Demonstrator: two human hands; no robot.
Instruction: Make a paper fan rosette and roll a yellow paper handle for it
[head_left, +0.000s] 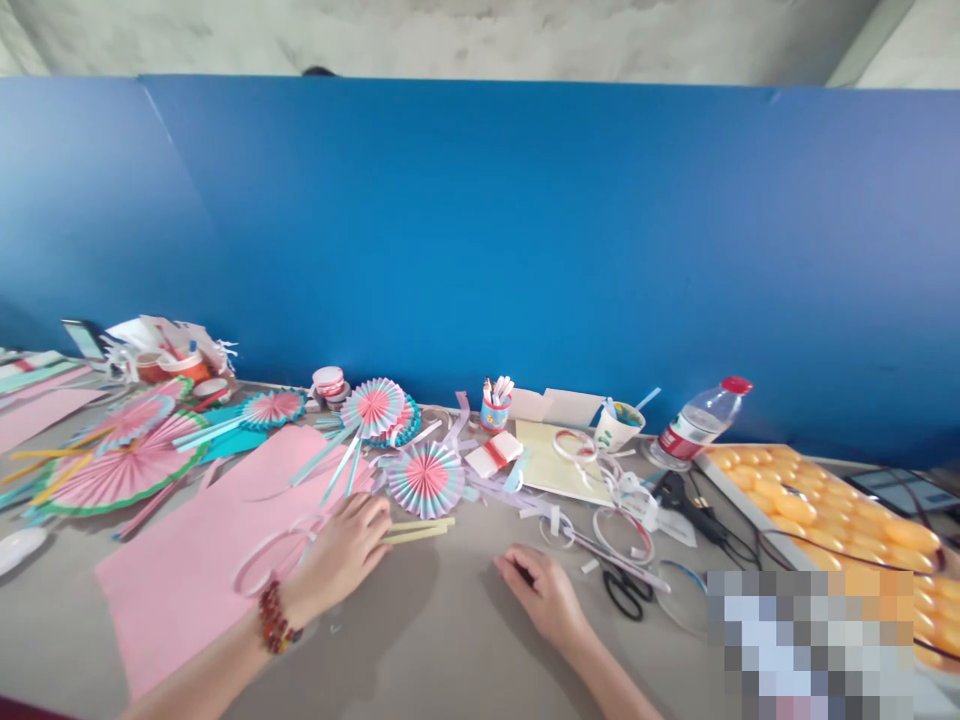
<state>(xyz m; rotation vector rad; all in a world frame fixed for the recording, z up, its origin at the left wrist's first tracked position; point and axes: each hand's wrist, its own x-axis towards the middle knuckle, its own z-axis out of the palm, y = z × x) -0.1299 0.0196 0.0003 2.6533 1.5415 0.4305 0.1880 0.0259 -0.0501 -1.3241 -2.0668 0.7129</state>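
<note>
My left hand (pixel 346 548), wearing a beaded bracelet, lies over the edge of a large pink paper sheet (pixel 180 570). Its fingers curl over one end of the pale yellow sticks (pixel 424 530), which stick out to the right from under them. Just beyond is a pleated paper fan (pixel 426 480) in pink, white and pale blue. My right hand (pixel 544 597) rests on the grey table (pixel 450 640) in a loose fist, with nothing visible in it. To its right are black-handled scissors (pixel 626 593) and rings of narrow paper strip (pixel 622 535).
More paper fans (pixel 127 460) crowd the left. A pen cup (pixel 496 410), a paper cup (pixel 619 425) and a water bottle (pixel 701 425) line the blue partition (pixel 480 230). A black glue gun (pixel 690 505) with cord and an orange bumpy pad (pixel 810 500) lie at right.
</note>
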